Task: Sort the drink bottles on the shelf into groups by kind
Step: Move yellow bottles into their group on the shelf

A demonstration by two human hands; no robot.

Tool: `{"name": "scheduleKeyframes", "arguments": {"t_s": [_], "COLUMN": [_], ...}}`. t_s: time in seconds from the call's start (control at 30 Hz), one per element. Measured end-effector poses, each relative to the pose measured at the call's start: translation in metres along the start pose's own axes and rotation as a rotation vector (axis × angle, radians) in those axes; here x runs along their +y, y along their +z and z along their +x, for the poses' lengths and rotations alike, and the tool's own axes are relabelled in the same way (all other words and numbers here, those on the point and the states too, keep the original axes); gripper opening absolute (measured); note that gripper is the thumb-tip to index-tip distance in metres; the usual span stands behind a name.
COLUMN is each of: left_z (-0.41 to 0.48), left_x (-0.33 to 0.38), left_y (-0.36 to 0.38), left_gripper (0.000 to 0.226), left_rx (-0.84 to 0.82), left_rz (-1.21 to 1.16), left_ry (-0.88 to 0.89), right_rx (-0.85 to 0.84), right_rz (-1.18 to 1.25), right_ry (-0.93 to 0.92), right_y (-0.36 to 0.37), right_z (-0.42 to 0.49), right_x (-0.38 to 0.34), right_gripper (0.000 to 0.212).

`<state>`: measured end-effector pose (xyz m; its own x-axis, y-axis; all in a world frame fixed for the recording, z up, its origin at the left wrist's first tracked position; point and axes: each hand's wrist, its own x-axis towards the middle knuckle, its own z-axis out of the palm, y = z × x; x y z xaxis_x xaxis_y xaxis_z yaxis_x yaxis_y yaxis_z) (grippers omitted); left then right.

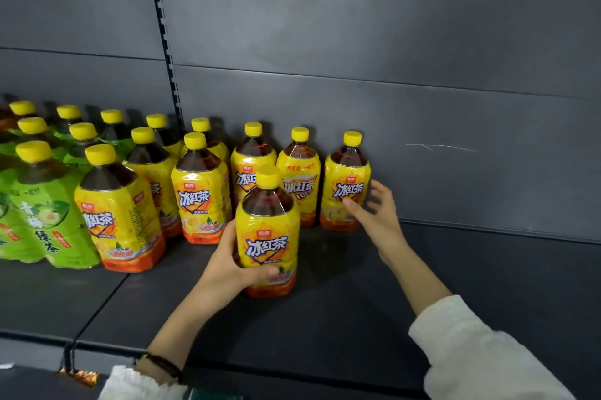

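Several yellow-labelled iced tea bottles with yellow caps stand on a dark shelf (487, 285). My left hand (227, 266) is shut on one yellow iced tea bottle (267, 230) standing in front of the others. My right hand (374, 214) is open with fingers spread, its fingertips at the rightmost yellow bottle (346, 181), not closed around it. Between them stands another yellow bottle (299, 175). Green-labelled tea bottles (39, 211) with yellow caps are grouped at the far left, beside a yellow bottle (117, 214).
A dark back panel (390, 41) rises behind the bottles, with a slotted upright (162, 25) left of centre. The shelf's right half is bare dark surface. The shelf's front edge (292, 367) runs near my sleeves.
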<state>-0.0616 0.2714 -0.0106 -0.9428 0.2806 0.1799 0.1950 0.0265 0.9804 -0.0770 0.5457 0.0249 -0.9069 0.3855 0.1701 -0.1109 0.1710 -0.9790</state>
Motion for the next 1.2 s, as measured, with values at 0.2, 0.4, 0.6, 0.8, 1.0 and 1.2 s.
{"name": "scheduleKeyframes", "arguments": {"t_s": [0.2, 0.4, 0.6, 0.8, 1.0, 1.2], "left_z": [-0.018, -0.024, -0.020, -0.017, -0.013, -0.010], "left_x": [-0.006, -0.013, -0.012, -0.015, -0.019, -0.028], "left_y": [-0.041, -0.069, -0.079, -0.094, -0.103, -0.112], "left_gripper": [0.105, 0.094, 0.095, 0.095, 0.129, 0.143], "left_rx": [0.199, 0.347, 0.507, 0.744, 0.840, 0.769], "left_rz": [-0.063, 0.075, 0.443, 0.754, 0.891, 0.766], "left_ry": [0.047, 0.104, 0.146, 0.210, 0.122, 0.036], "right_rx": [0.026, 0.106, 0.121, 0.047, 0.002, -0.012], "right_rz": [0.109, 0.100, 0.094, 0.083, 0.106, 0.087], "right_ry": [0.122, 0.083, 0.061, 0.062, 0.072, 0.083], "right_y": [0.011, 0.022, 0.027, 0.048, 0.101, 0.153], "right_z": [0.041, 0.024, -0.003, -0.029, -0.046, -0.045], "right_x": [0.004, 0.003, 0.003, -0.001, -0.004, -0.009], "right_gripper": [0.078, 0.063, 0.062, 0.061, 0.062, 0.074]}}
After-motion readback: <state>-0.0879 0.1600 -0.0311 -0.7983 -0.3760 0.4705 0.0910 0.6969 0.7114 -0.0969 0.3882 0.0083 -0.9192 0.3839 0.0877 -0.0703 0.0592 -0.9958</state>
